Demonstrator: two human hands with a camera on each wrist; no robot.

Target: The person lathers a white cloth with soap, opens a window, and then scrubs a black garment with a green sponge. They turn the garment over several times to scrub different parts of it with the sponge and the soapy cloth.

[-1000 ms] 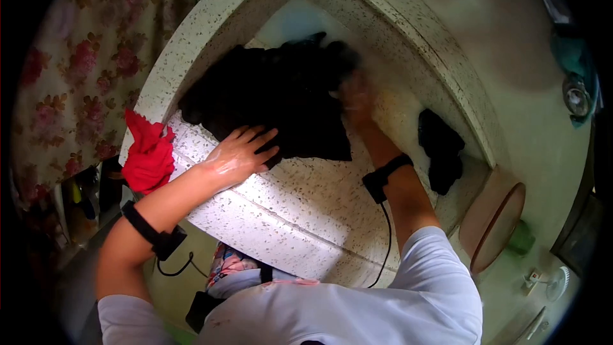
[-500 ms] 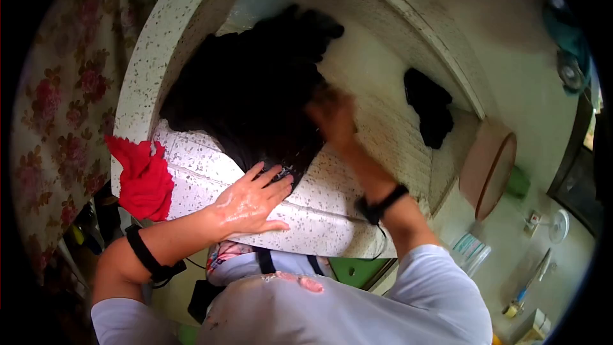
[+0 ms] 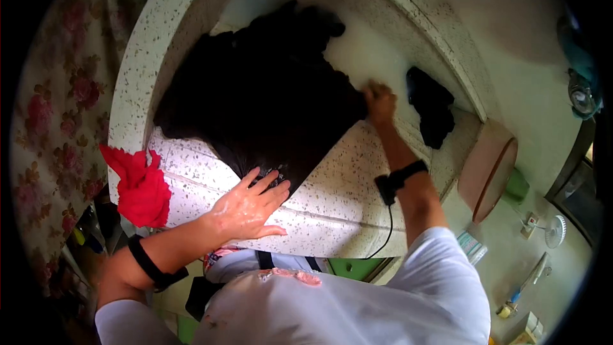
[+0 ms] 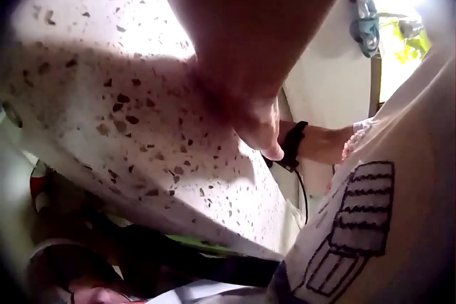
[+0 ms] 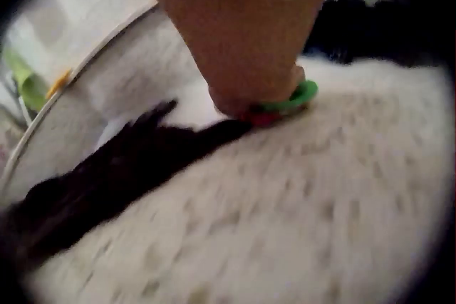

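Observation:
A wet black garment (image 3: 255, 89) lies spread over the speckled stone basin (image 3: 332, 198). My left hand (image 3: 252, 207), fingers spread and streaked with suds, presses flat on its near corner, where some foam shows. In the left wrist view this hand (image 4: 256, 122) is seen mostly from the wrist side. At the garment's right corner is my right hand (image 3: 381, 102), fingers curled. The right wrist view shows it gripping a green scrub brush (image 5: 303, 97) with red beneath, right at the black fabric's tip. Most of the brush is hidden by the hand.
A red cloth (image 3: 137, 185) hangs on the basin's left edge. Another black cloth (image 3: 431, 107) lies against the right wall. The raised rim (image 3: 131, 76) curves around the work. Outside stand a pink tub (image 3: 488, 166) and a floral curtain (image 3: 57, 108).
The garment has come nearer to me, and its right corner now reaches further right. My right hand moved in toward the near side, then back out right. My left hand has shifted nearer with the fabric.

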